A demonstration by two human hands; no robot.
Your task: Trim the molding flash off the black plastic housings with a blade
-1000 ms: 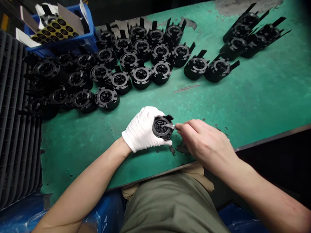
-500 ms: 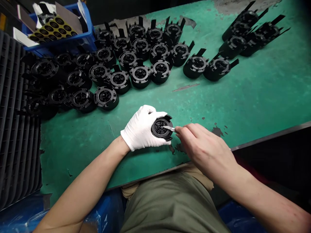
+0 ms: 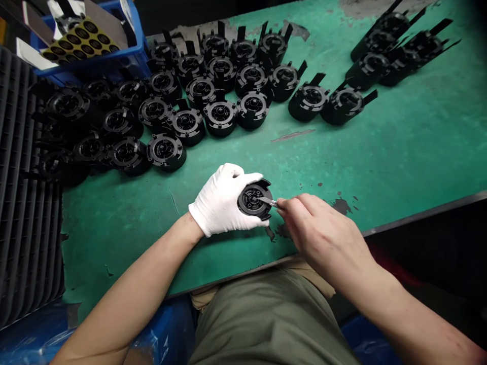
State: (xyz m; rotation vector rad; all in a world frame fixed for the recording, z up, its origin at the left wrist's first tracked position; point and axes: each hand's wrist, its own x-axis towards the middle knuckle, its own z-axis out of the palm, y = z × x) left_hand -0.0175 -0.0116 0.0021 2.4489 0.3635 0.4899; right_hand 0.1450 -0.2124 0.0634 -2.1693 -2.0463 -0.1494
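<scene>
A round black part [image 3: 249,203] with ribs and a small centre is gripped around its rim by my left hand [image 3: 222,203], which wears a white glove. My bare right hand [image 3: 321,230] pinches a thin metal blade-like tool [image 3: 271,202] from the right side. The tool's pointed tip lies over the part's face, close to the centre; whether it touches cannot be made out. The part's open-ringed side faces up, and two black tabs stick out on its right edge.
Several similar black housings [image 3: 220,116] stand across the back and left of the green table [image 3: 342,167], with another group [image 3: 369,68] at the back right. A blue bin [image 3: 95,66] holds yellow sticker sheets [image 3: 81,41]. Dark ribbed trays [image 3: 26,187] rise at the left.
The tool and my right hand have shifted slightly to the right, and the tip sits a little right of the part's centre. My left hand keeps its hold.
</scene>
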